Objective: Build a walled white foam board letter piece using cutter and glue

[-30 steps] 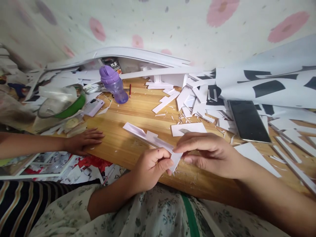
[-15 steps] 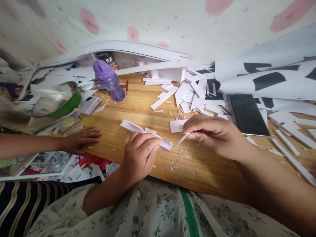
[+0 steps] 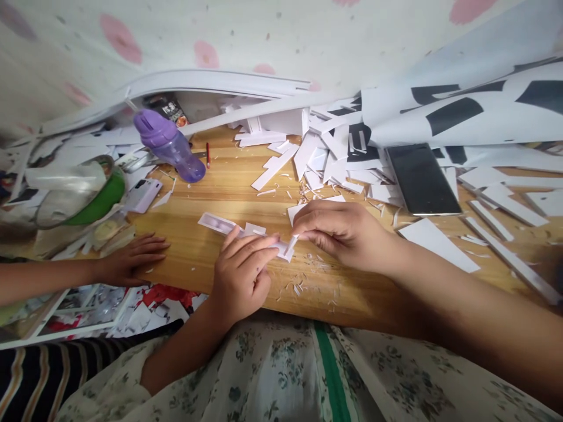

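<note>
A long, narrow white board piece (image 3: 215, 223) with raised edges, like a shallow channel, lies slantwise on the wooden table. My left hand (image 3: 244, 272) holds it down, fingers laid across its middle and hiding part of it. Between thumb and fingertips, my right hand (image 3: 338, 231) pinches a small white strip (image 3: 293, 240). The strip stands at the channel's right end; whether its lower edge touches cannot be made out. Partly behind my right hand lies a flat white board piece (image 3: 292, 212).
Board scraps (image 3: 325, 149) pile up at the back, beside a black phone (image 3: 422, 179). A purple bottle (image 3: 169, 146), a red pencil (image 3: 208, 155) and a green bowl (image 3: 99, 202) stand or lie to the left. Another person's hand (image 3: 132, 258) rests on the table's left edge.
My right hand has brought the small strip leftward to the channel's end. My left fingers have straightened somewhat over the channel. The camera view has shifted to the right.
</note>
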{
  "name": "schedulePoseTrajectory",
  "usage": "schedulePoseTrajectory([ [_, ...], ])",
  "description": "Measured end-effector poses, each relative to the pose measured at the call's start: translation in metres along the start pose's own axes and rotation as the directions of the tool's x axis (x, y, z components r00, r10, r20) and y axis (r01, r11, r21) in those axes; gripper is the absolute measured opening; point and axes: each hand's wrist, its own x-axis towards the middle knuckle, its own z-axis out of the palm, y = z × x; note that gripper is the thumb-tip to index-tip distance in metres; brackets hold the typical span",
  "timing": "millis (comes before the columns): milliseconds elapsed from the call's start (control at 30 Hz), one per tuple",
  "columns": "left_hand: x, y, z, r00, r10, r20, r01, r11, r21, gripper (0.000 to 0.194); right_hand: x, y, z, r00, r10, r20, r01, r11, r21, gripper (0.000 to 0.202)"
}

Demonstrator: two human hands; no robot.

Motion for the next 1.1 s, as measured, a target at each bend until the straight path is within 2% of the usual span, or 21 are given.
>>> schedulePoseTrajectory([
  [200,0.002,0.005,-0.003,0.999,-0.035,0.038,0.035,0.999,0.007,0.039,0.001,0.000,0.007,0.999,-0.048,-0.018,0.049,0.999,0.019,0.014],
  [400,0.003,0.008,-0.005,0.998,-0.048,0.042,0.047,0.998,0.030,0.041,0.006,-0.001,0.005,0.996,-0.084,0.031,0.084,0.996,0.000,0.014],
  [667,0.002,0.007,-0.005,0.999,-0.025,0.040,0.023,0.999,0.040,0.041,0.011,-0.002,0.009,0.982,-0.070,0.178,0.091,0.989,-0.114,0.029],
  [767,0.002,0.006,-0.004,0.999,-0.018,0.031,0.017,0.999,0.031,0.042,0.012,0.002,0.015,0.972,-0.043,0.230,0.082,0.984,-0.160,0.027],
  [900,0.001,0.005,-0.003,0.999,-0.015,0.033,0.015,1.000,0.016,0.043,0.013,0.007,0.017,0.974,0.006,0.227,0.032,0.986,-0.165,0.017],
  [1100,0.000,0.003,-0.003,0.999,-0.014,0.037,0.014,1.000,0.003,0.046,0.013,0.009,0.020,0.970,0.031,0.240,0.015,0.982,-0.186,0.018],
])
